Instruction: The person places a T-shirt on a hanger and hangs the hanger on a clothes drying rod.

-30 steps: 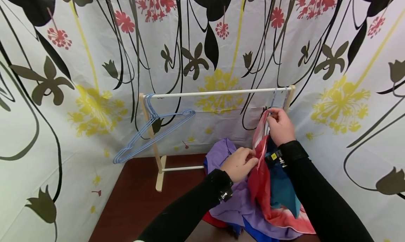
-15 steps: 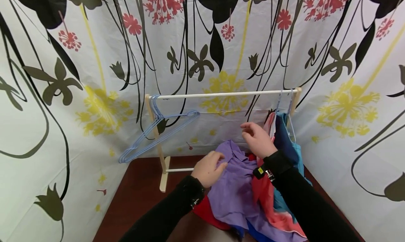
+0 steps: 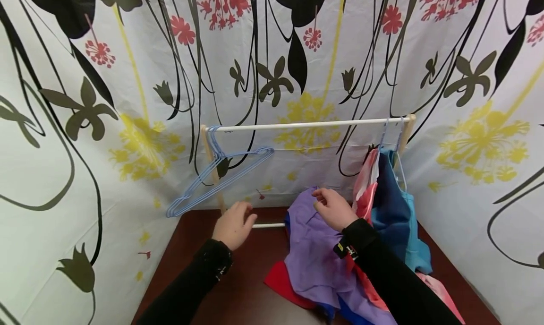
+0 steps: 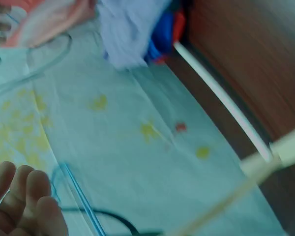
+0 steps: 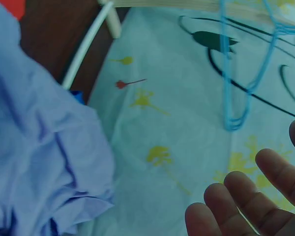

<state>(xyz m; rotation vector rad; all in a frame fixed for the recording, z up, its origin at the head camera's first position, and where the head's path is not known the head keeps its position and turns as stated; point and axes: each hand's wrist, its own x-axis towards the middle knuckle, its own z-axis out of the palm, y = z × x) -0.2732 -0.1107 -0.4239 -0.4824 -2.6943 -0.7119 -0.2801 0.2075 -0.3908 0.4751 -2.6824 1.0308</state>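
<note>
My left hand [image 3: 233, 225] hovers over the table's left part, fingers loosely bent and holding nothing. Blue wire hangers [image 3: 221, 183] hang just above it at the rack's left end. My right hand [image 3: 335, 209] is held over the purple garment [image 3: 310, 244], relaxed, with nothing in its fingers. To its right, a red-and-pink garment [image 3: 364, 188] and a blue-teal garment [image 3: 391, 207] hang on hangers at the rack's right end. In the right wrist view, the right fingers [image 5: 246, 196] are spread loosely, with blue hangers [image 5: 236, 88] beyond them.
A small clothes rack with a white top rail [image 3: 306, 124] stands on the dark brown table [image 3: 242, 287]. Red cloth [image 3: 284, 285] and blue cloth show under the purple garment. A flower-patterned curtain [image 3: 272, 41] closes off the back and sides.
The right hand has let go of the red-and-pink garment, now hanging by the blue-teal one, and moved left and down. The left hand has left that garment and moved left toward the hangers.
</note>
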